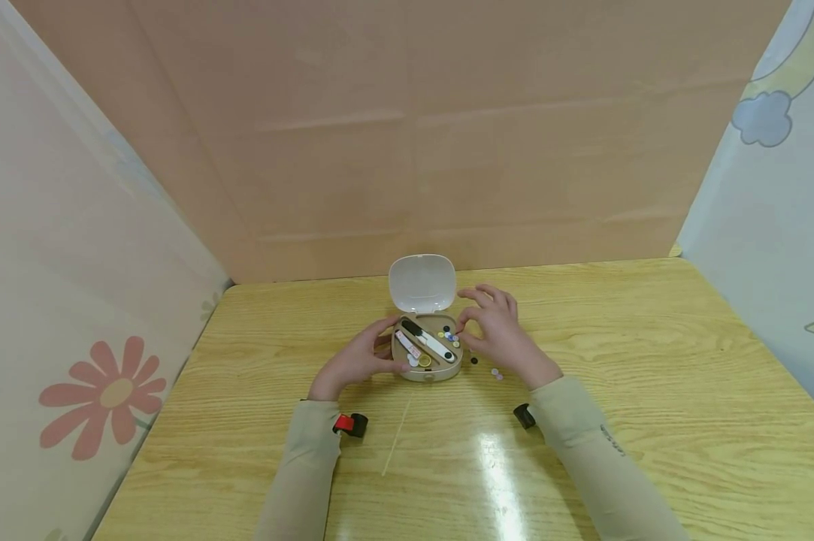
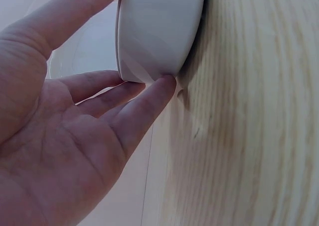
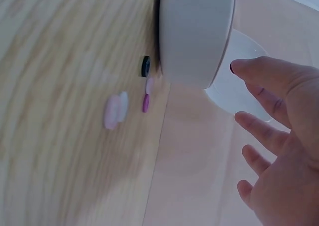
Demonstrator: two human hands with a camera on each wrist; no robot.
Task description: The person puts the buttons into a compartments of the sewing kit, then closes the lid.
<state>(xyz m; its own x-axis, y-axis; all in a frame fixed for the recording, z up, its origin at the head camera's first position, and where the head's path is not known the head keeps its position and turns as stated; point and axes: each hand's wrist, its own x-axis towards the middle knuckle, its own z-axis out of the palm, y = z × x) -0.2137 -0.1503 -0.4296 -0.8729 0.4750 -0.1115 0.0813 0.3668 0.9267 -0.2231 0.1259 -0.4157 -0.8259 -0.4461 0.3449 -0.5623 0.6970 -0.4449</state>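
A small sewing box (image 1: 431,374) stands on the table with its white lid (image 1: 422,282) raised. My left hand (image 1: 358,362) holds the box by its left side, thumb at the front and fingers towards the back. Over the box's right edge, my right hand (image 1: 501,330) pinches a small dark button (image 3: 232,67) between thumb and index finger, the other fingers spread. Inside the box lie a black-and-white slim tool (image 1: 434,346) set diagonally, a pink-and-white strip (image 1: 407,345), a yellow round piece (image 1: 425,361) and several buttons (image 1: 452,337) in the right compartment.
On the wooden table (image 1: 650,391), right of the box, lie a black button (image 1: 474,361), pale pinkish buttons (image 3: 112,111) and a magenta one (image 3: 145,103). A pinkish-brown sheet (image 1: 413,150) hangs behind the table; patterned sheets flank both sides.
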